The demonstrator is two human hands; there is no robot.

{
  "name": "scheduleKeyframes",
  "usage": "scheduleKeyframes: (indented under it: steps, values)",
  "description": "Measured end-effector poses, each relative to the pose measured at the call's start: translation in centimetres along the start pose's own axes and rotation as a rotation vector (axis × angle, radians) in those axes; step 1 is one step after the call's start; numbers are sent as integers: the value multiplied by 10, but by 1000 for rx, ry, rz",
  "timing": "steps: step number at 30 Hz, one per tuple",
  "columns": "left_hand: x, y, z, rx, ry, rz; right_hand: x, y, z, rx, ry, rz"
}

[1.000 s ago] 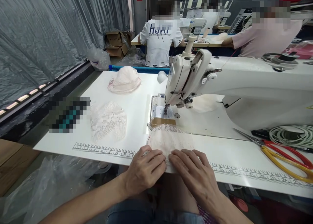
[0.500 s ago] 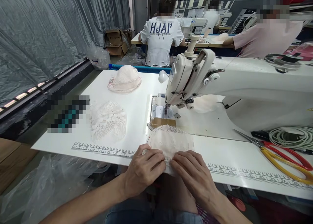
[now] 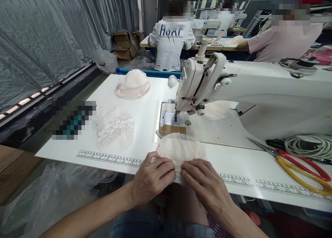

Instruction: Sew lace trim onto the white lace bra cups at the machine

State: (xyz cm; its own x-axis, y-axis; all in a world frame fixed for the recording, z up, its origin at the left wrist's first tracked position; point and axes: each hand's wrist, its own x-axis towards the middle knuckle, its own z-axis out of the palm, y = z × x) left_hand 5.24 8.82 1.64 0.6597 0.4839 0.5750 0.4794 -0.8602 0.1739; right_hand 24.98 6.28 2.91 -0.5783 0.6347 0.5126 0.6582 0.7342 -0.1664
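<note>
A pale lace fabric piece (image 3: 178, 146) lies at the table's front edge, just in front of the sewing machine (image 3: 199, 82). My left hand (image 3: 154, 175) is closed on the near left part of the lace, fingers curled. Beside it, my right hand (image 3: 203, 179) grips the near right part, with its fingers bent over the edge. The thumbs are mostly hidden. The far rim of the lace reaches a brown plate below the needle area. Another lace piece (image 3: 115, 129) lies flat at the left, and a pale moulded cup (image 3: 132, 84) sits behind it.
Scissors (image 3: 303, 168) with red and yellow handles and a coil of pale cord (image 3: 308, 146) lie at the right. A printed ruler (image 3: 109, 158) runs along the front edge. Clear plastic bags (image 3: 59, 193) hang below left. Co-workers sit at machines beyond the table.
Both hands stay at the lace's near edge with almost no movement. The view has shifted very slightly.
</note>
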Motion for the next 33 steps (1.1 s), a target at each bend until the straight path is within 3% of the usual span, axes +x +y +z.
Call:
scheduleKeyframes:
  steps: [12, 20, 26, 31, 33]
  values:
    - [0, 1, 0, 24, -20, -13, -3, -6, -4, -56, -45, 28]
    - [3, 4, -1, 84, -71, -2, -3, -3, -11, -33, 44, -14]
    - [11, 4, -6, 99, -108, 9, 28, 21, -20, 6, -11, 36]
    - [16, -6, 0, 136, 12, 105, 37, 51, 7, -224, -42, 21]
    - [22, -15, 1, 138, -15, 98, 39, 64, 16, -288, -45, 5]
